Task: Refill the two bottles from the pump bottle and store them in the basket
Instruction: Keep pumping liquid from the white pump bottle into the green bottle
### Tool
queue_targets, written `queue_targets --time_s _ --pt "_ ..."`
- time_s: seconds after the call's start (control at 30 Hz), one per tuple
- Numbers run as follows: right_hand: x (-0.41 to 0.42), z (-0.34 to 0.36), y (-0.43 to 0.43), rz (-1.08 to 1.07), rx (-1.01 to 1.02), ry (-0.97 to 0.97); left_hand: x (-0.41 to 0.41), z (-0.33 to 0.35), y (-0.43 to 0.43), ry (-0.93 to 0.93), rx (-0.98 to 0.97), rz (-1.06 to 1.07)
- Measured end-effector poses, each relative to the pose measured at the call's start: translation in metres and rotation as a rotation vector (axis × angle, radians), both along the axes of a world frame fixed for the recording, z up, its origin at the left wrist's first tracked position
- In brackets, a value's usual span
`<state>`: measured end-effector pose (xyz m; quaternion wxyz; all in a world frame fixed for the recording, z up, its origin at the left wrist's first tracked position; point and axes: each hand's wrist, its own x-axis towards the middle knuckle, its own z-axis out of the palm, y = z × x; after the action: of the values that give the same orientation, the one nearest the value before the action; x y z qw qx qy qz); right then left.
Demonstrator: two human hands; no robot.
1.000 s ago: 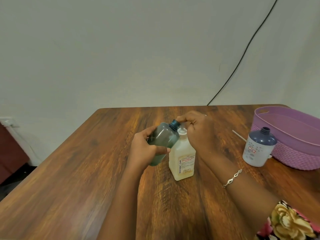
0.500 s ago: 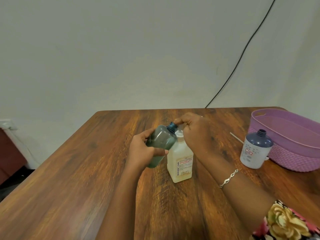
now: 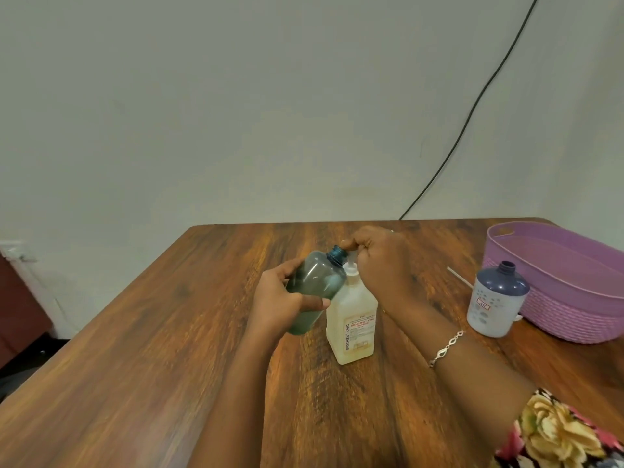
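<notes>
Green bottle (image 3: 314,292) tilted diagonally, neck up-right (uncapped), gripped by left hand (image 3: 280,305); right hand (image 3: 381,261) clasping top of pump bottle (image 3: 353,322)

Small change only. Green bottle (image 3: 315,292), gripped in L hand (image 3: 280,305), now has its open mouth right up under the R hand (image 3: 381,261) fingertips (image 3: 347,245), touching or nearly. 1 s ago there's a slim gap below them. It's also blurrier now. Pump bottle (image 3: 351,319) & everything else sit a bit lower & left in frame vs before: cam shift.
</notes>
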<state>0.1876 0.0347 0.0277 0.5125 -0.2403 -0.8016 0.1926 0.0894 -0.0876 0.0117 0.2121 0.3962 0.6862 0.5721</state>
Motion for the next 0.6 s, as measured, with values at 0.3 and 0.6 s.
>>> queue_targets --time_s 0.3,0.6 --pt "-0.001 -0.025 -0.006 -0.032 0.121 0.081 -0.001 -0.010 -0.001 -0.012 -0.027 -0.006" --pt "0.004 -0.008 -0.007 -0.020 0.041 0.048 -0.003 0.001 0.002 0.008 -0.018 -0.003"
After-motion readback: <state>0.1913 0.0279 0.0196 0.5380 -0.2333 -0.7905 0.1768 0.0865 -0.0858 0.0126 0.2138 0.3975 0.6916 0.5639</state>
